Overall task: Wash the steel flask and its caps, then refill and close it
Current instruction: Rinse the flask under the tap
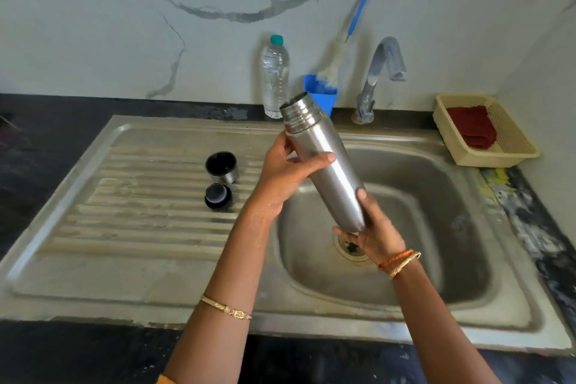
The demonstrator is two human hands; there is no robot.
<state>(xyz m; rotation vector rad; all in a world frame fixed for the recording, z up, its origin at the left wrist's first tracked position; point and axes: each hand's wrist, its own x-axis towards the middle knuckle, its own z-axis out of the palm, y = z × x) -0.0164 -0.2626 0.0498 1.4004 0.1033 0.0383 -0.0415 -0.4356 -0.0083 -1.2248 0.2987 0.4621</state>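
The steel flask (324, 159) is uncapped and tilted over the sink basin (436, 215), its mouth up and to the left. My left hand (285, 171) grips its upper body just below the threaded neck. My right hand (372, 232) holds its base from beneath. On the ribbed drainboard (140, 196) to the left stand the steel outer cap (222, 167), mouth up, and the black inner stopper (218, 196) just in front of it.
A plastic water bottle (275, 76) and a blue holder (324, 95) with a long bottle brush (349, 34) stand at the wall. The tap (381, 72) rises behind the basin. A cream basket (498, 131) with a red cloth (472, 126) sits at the right.
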